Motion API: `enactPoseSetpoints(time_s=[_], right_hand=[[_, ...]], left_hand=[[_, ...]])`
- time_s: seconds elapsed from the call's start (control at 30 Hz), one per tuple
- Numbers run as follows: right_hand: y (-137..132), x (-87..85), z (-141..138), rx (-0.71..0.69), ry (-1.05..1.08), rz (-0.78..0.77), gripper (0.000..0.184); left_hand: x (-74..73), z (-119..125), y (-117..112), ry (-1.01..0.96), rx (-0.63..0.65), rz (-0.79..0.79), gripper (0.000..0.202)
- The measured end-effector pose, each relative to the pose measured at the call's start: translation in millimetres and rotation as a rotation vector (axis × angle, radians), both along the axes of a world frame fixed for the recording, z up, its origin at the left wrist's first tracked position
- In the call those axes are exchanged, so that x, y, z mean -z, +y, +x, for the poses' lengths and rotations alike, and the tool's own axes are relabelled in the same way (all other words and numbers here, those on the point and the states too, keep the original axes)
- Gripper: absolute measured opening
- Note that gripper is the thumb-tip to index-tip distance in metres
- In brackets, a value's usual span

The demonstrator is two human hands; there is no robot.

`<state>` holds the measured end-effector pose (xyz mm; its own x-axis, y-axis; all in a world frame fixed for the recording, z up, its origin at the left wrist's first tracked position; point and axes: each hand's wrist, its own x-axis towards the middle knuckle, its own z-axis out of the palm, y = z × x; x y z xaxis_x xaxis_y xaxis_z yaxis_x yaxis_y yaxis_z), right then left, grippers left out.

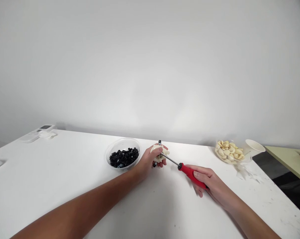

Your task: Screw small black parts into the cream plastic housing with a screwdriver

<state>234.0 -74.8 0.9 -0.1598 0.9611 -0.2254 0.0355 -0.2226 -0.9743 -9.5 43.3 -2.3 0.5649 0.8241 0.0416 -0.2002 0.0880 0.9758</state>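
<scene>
My left hand [150, 161] is closed round a small cream plastic part [160, 153] with dark screws sticking out of it, held just above the white table [65, 172]. My right hand [209, 182] grips the red handle of a screwdriver [189, 173]. Its metal shaft points up and left, and the tip meets the cream part. Both forearms reach in from the bottom edge.
A clear bowl of small black pieces [123, 156] sits just left of my left hand. A clear bag of cream parts [229, 151] and a white paper cup [254, 146] stand at the right. A remote control [37, 132] lies far left. The table's right edge drops off beside a beige surface [289, 159].
</scene>
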Motion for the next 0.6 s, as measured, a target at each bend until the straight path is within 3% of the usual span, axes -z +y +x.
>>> enactPoseSetpoints(time_s=[0.27, 0.6], right_hand=[[0.5, 8.4, 5.5, -0.015, 0.04, 0.028, 0.057], [1.2, 1.9, 0.7, -0.01, -0.008, -0.006, 0.059]], left_hand=[[-0.4, -0.1, -0.3, -0.008, 0.006, -0.003, 0.043], [0.3, -0.9, -0.1, -0.014, 0.023, 0.022, 0.041]])
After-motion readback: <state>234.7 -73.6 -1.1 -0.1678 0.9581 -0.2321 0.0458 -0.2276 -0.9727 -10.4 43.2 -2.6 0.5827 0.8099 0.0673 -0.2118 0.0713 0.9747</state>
